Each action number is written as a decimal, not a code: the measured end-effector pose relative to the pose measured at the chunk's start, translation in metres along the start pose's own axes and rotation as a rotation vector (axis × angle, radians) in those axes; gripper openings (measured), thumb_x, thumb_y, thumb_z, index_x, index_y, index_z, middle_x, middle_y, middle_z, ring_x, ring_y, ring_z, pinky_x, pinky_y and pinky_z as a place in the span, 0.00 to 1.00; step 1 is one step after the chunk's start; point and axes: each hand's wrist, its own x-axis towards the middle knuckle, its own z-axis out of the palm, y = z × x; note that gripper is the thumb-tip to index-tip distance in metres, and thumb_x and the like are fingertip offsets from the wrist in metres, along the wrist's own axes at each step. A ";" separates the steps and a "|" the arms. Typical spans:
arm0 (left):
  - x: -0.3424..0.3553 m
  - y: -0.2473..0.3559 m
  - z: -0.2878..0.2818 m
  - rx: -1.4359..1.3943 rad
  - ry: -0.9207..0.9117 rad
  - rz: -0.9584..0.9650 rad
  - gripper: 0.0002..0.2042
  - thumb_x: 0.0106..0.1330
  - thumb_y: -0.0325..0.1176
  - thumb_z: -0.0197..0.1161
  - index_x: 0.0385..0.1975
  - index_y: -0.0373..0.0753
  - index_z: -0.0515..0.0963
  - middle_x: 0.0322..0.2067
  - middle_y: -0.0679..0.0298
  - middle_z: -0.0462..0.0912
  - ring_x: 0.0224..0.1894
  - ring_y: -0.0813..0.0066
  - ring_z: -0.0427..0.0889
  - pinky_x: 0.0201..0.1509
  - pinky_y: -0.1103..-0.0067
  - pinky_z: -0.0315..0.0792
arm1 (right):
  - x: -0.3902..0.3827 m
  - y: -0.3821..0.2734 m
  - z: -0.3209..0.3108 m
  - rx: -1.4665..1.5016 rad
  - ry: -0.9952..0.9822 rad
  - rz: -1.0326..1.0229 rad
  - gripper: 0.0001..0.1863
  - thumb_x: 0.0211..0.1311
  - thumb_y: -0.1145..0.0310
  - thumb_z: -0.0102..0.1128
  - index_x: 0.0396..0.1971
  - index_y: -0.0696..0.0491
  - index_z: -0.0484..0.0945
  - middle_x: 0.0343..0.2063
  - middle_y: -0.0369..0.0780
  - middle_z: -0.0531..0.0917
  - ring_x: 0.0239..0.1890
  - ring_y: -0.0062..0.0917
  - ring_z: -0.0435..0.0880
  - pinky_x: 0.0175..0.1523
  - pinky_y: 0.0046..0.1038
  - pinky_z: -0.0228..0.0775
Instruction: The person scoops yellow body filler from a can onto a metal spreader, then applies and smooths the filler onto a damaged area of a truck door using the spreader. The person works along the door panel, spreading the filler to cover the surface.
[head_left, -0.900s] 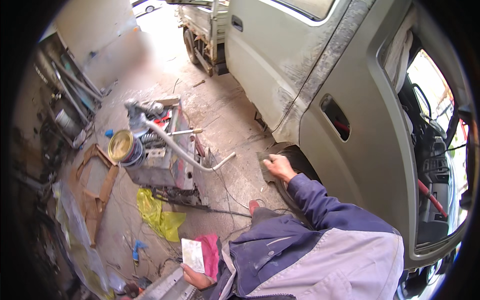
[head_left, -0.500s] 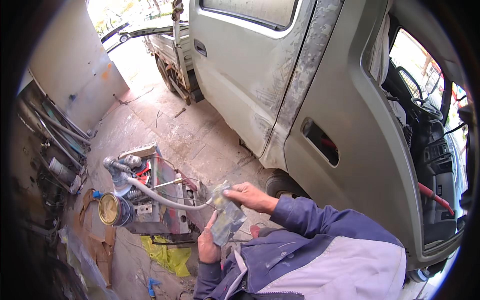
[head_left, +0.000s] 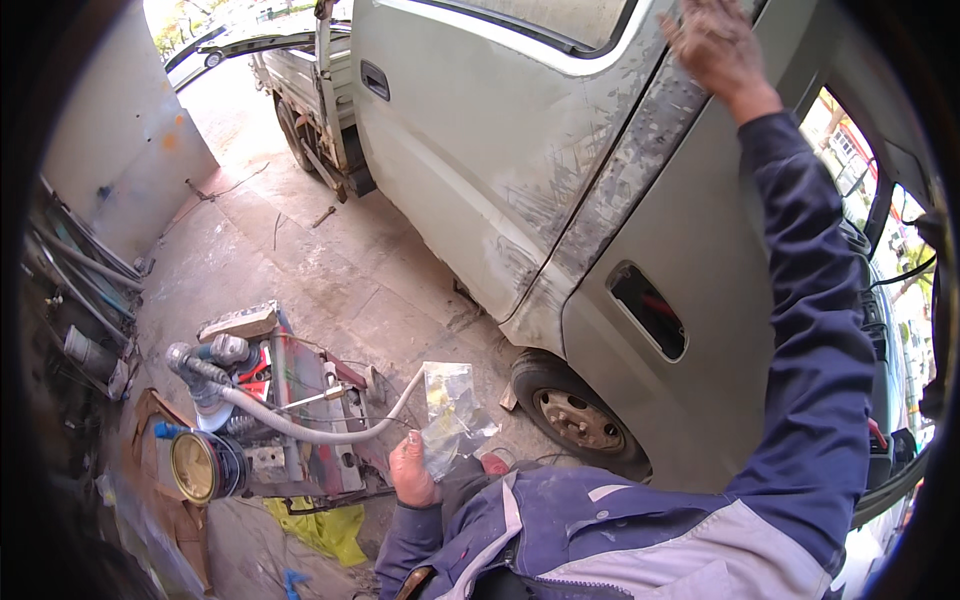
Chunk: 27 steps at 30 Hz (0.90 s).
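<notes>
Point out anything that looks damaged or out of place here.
The strip beside the rear door, below the right hand, is patchy, mottled grey, unlike the door's smoother finish. Dark scuffs mark the door near that strip. Yellow plastic lies crumpled on the floor.

The top edge crops the fingertips of the right hand (head_left: 718, 45), and its palm is hidden, so what lies under it cannot be told. Left of that hand, the door window (head_left: 560, 17) is cut off by the same edge. Most fingers of the left hand (head_left: 412, 470) are hidden, probably behind the thin sheet (head_left: 450, 412), whose smears are blurred. Below and left, a blue object (head_left: 293, 581) is too small to identify.
</notes>
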 end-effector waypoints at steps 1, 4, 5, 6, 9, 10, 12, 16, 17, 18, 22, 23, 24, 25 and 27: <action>0.015 -0.004 0.005 -0.004 -0.008 -0.009 0.24 0.87 0.48 0.64 0.53 0.24 0.86 0.44 0.57 0.93 0.43 0.73 0.90 0.50 0.76 0.82 | 0.009 0.007 0.007 -0.034 -0.043 0.025 0.46 0.79 0.48 0.55 0.84 0.67 0.60 0.85 0.56 0.62 0.90 0.47 0.54 0.94 0.47 0.39; 0.059 0.005 0.002 -0.003 -0.061 -0.035 0.23 0.87 0.47 0.65 0.50 0.26 0.87 0.41 0.61 0.91 0.40 0.76 0.87 0.48 0.78 0.79 | 0.005 -0.012 0.038 -0.273 -0.091 -0.060 0.44 0.82 0.47 0.50 0.83 0.68 0.61 0.85 0.59 0.62 0.90 0.49 0.54 0.94 0.47 0.38; 0.069 0.009 0.000 -0.003 -0.076 -0.055 0.23 0.87 0.47 0.65 0.49 0.27 0.87 0.40 0.62 0.91 0.39 0.78 0.85 0.47 0.78 0.78 | -0.027 -0.044 0.054 -0.203 -0.152 -0.142 0.46 0.84 0.43 0.46 0.86 0.64 0.55 0.87 0.55 0.56 0.91 0.45 0.49 0.94 0.47 0.34; 0.082 0.015 -0.004 0.017 -0.076 -0.071 0.21 0.87 0.46 0.65 0.44 0.29 0.86 0.37 0.66 0.89 0.37 0.81 0.82 0.44 0.80 0.75 | -0.062 -0.079 0.068 -0.011 -0.169 -0.207 0.48 0.87 0.39 0.43 0.89 0.61 0.49 0.90 0.51 0.49 0.93 0.41 0.44 0.94 0.47 0.31; 0.110 0.036 -0.017 0.012 -0.078 -0.103 0.21 0.87 0.45 0.64 0.43 0.28 0.86 0.36 0.69 0.87 0.36 0.83 0.80 0.44 0.80 0.73 | -0.202 -0.208 0.095 0.043 -0.570 -0.595 0.44 0.84 0.50 0.45 0.89 0.61 0.50 0.91 0.50 0.48 0.93 0.44 0.41 0.95 0.49 0.25; 0.123 0.046 -0.024 0.076 -0.102 -0.097 0.21 0.87 0.44 0.64 0.48 0.26 0.87 0.36 0.69 0.87 0.37 0.84 0.79 0.44 0.81 0.72 | -0.245 -0.249 0.097 0.000 -0.636 -0.836 0.45 0.79 0.55 0.48 0.88 0.64 0.52 0.91 0.50 0.48 0.93 0.47 0.41 0.95 0.50 0.27; 0.135 0.059 -0.035 0.097 -0.110 -0.075 0.21 0.87 0.44 0.64 0.50 0.25 0.87 0.36 0.69 0.87 0.37 0.84 0.79 0.44 0.81 0.71 | -0.316 -0.310 0.080 0.341 -0.905 -1.059 0.39 0.74 0.58 0.56 0.82 0.59 0.70 0.87 0.52 0.61 0.90 0.52 0.53 0.94 0.52 0.36; 0.154 0.082 -0.052 0.074 -0.133 -0.093 0.23 0.86 0.45 0.65 0.54 0.23 0.86 0.41 0.61 0.91 0.41 0.77 0.87 0.49 0.78 0.80 | -0.285 -0.334 0.042 0.889 -0.688 -0.846 0.23 0.75 0.61 0.61 0.65 0.53 0.85 0.67 0.50 0.85 0.78 0.46 0.77 0.89 0.51 0.56; 0.156 0.083 -0.053 0.044 -0.146 -0.112 0.24 0.86 0.46 0.65 0.55 0.23 0.85 0.42 0.59 0.92 0.42 0.75 0.89 0.50 0.77 0.82 | -0.246 -0.319 0.045 0.878 -0.451 -0.693 0.22 0.72 0.65 0.62 0.63 0.56 0.84 0.66 0.49 0.85 0.76 0.46 0.79 0.87 0.51 0.61; 0.159 0.084 -0.052 0.064 -0.158 -0.146 0.24 0.86 0.46 0.65 0.55 0.23 0.85 0.43 0.59 0.92 0.42 0.75 0.89 0.51 0.77 0.82 | -0.203 -0.302 0.052 0.752 -0.340 -0.563 0.24 0.70 0.69 0.62 0.65 0.57 0.82 0.68 0.51 0.84 0.77 0.45 0.78 0.86 0.51 0.64; 0.174 0.080 -0.046 0.152 -0.122 -0.200 0.23 0.87 0.45 0.64 0.53 0.23 0.86 0.43 0.60 0.92 0.43 0.77 0.88 0.51 0.77 0.80 | -0.108 -0.223 0.105 0.267 -0.239 -0.265 0.39 0.75 0.66 0.57 0.83 0.61 0.65 0.86 0.54 0.62 0.90 0.47 0.56 0.93 0.51 0.43; 0.174 0.077 -0.043 0.112 -0.162 -0.192 0.23 0.87 0.45 0.64 0.53 0.23 0.86 0.43 0.60 0.92 0.43 0.78 0.87 0.50 0.78 0.80 | -0.125 -0.229 0.119 0.164 -0.362 -0.430 0.41 0.74 0.64 0.57 0.84 0.62 0.63 0.87 0.54 0.59 0.90 0.46 0.54 0.93 0.51 0.40; 0.176 0.076 -0.040 0.118 -0.183 -0.216 0.23 0.87 0.45 0.64 0.53 0.23 0.86 0.43 0.61 0.92 0.43 0.79 0.86 0.50 0.78 0.79 | -0.154 -0.245 0.131 0.072 -0.437 -0.571 0.43 0.73 0.63 0.58 0.85 0.63 0.61 0.88 0.53 0.57 0.91 0.46 0.51 0.94 0.50 0.37; 0.176 0.076 -0.038 0.104 -0.209 -0.242 0.23 0.87 0.45 0.64 0.52 0.23 0.86 0.43 0.61 0.92 0.43 0.80 0.86 0.50 0.79 0.78 | -0.193 -0.266 0.139 -0.013 -0.456 -0.704 0.45 0.72 0.62 0.58 0.86 0.63 0.59 0.89 0.53 0.54 0.92 0.46 0.49 0.94 0.50 0.33; 0.178 0.076 -0.034 0.174 -0.215 -0.221 0.24 0.87 0.46 0.64 0.53 0.23 0.86 0.44 0.60 0.92 0.44 0.78 0.87 0.52 0.79 0.78 | -0.288 -0.330 0.142 -0.062 -0.485 -0.938 0.43 0.74 0.60 0.51 0.85 0.66 0.60 0.89 0.53 0.54 0.92 0.45 0.48 0.94 0.52 0.31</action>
